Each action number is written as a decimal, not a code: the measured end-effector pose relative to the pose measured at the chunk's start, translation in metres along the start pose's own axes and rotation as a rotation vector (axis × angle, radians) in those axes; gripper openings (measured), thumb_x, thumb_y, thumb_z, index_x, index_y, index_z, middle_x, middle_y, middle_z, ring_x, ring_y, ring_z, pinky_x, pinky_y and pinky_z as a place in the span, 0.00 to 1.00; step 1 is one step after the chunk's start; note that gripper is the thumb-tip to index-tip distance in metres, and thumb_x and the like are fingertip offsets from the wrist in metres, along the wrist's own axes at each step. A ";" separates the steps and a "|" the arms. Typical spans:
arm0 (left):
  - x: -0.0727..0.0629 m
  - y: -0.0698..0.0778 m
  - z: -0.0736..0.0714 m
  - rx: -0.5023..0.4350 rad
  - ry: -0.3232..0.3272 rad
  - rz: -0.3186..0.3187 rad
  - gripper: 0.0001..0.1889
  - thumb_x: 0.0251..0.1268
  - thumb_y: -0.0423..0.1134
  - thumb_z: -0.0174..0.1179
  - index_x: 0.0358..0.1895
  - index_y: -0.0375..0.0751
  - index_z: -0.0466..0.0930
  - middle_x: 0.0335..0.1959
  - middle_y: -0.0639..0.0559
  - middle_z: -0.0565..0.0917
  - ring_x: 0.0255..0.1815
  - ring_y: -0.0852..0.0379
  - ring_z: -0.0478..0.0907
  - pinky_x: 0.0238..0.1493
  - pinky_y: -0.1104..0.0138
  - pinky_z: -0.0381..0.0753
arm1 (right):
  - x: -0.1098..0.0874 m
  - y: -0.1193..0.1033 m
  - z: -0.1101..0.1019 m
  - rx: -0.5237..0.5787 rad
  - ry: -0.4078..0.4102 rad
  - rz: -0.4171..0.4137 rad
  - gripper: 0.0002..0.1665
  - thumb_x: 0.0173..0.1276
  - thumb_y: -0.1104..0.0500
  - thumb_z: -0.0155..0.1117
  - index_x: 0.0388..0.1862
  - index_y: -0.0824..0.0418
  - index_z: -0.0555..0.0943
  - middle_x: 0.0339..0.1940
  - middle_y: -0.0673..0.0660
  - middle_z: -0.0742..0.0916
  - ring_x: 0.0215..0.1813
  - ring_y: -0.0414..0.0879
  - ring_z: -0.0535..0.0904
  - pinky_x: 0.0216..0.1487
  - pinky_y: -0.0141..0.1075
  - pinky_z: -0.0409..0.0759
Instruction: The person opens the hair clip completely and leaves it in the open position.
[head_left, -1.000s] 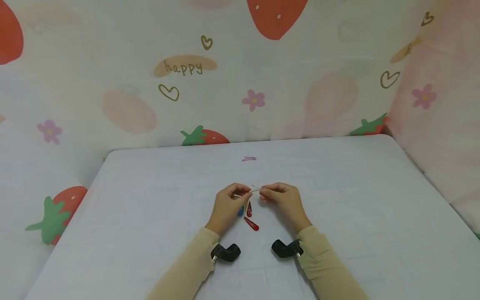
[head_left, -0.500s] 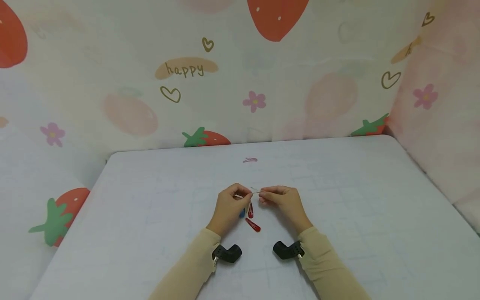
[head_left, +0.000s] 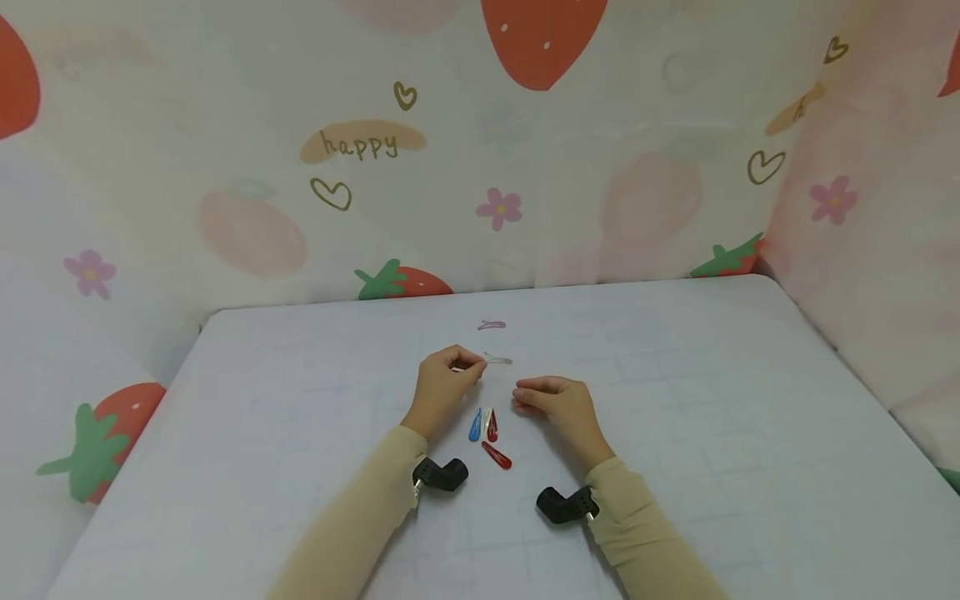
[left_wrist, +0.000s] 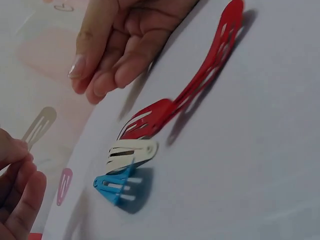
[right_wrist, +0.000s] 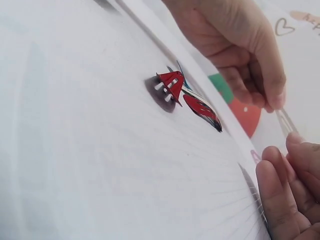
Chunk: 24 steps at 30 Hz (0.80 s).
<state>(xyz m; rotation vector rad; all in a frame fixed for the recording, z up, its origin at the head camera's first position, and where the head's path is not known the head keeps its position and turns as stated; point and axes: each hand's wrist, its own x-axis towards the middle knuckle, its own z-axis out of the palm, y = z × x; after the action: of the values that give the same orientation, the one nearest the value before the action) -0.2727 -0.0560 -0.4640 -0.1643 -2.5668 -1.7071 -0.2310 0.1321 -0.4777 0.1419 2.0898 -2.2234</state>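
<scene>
My left hand (head_left: 442,387) pinches the end of a pale, off-white snap hair clip (head_left: 498,361) between thumb and fingertips, and its far end sticks out to the right. Apart from it, my right hand (head_left: 558,408) hovers over the table with fingers loosely bent and nothing in them. Between the hands and nearer to me lie a blue hair clip (head_left: 475,425), a white hair clip (left_wrist: 131,154), a red hair clip (head_left: 492,426) and a second red hair clip (head_left: 497,456). Farther back lies a pink hair clip (head_left: 492,325).
The white table (head_left: 675,375) reaches back to a wall covering (head_left: 555,142) with strawberries and flowers. A black wrist camera (head_left: 441,474) sits on the left sleeve, another black camera (head_left: 566,505) on the right one.
My right hand has let go of the off-white hair clip. My left hand has carried it forward and slightly left, bringing the blue and white clips into fuller sight.
</scene>
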 end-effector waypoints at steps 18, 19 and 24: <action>0.036 -0.004 0.005 0.111 0.032 -0.024 0.06 0.62 0.38 0.67 0.35 0.38 0.87 0.33 0.46 0.88 0.38 0.55 0.79 0.41 0.69 0.74 | 0.001 -0.001 -0.001 -0.006 0.000 0.022 0.15 0.63 0.69 0.69 0.48 0.76 0.83 0.36 0.59 0.91 0.34 0.39 0.87 0.42 0.31 0.85; 0.037 -0.004 0.005 0.108 0.032 -0.027 0.06 0.62 0.38 0.67 0.35 0.38 0.87 0.33 0.46 0.87 0.38 0.54 0.79 0.41 0.69 0.74 | 0.001 -0.001 -0.001 -0.008 -0.001 0.020 0.15 0.63 0.69 0.69 0.48 0.76 0.83 0.36 0.59 0.91 0.34 0.39 0.87 0.42 0.31 0.85; 0.043 -0.006 0.006 0.086 0.044 -0.049 0.06 0.62 0.37 0.67 0.35 0.37 0.87 0.33 0.46 0.87 0.37 0.56 0.77 0.40 0.70 0.73 | 0.001 -0.002 -0.001 0.000 -0.011 0.022 0.15 0.64 0.69 0.68 0.48 0.77 0.83 0.35 0.58 0.91 0.34 0.39 0.87 0.42 0.31 0.85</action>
<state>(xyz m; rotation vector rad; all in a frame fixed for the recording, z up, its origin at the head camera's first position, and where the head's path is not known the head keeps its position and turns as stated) -0.3157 -0.0499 -0.4674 -0.0598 -2.6264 -1.5934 -0.2321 0.1330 -0.4763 0.1520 2.0721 -2.2070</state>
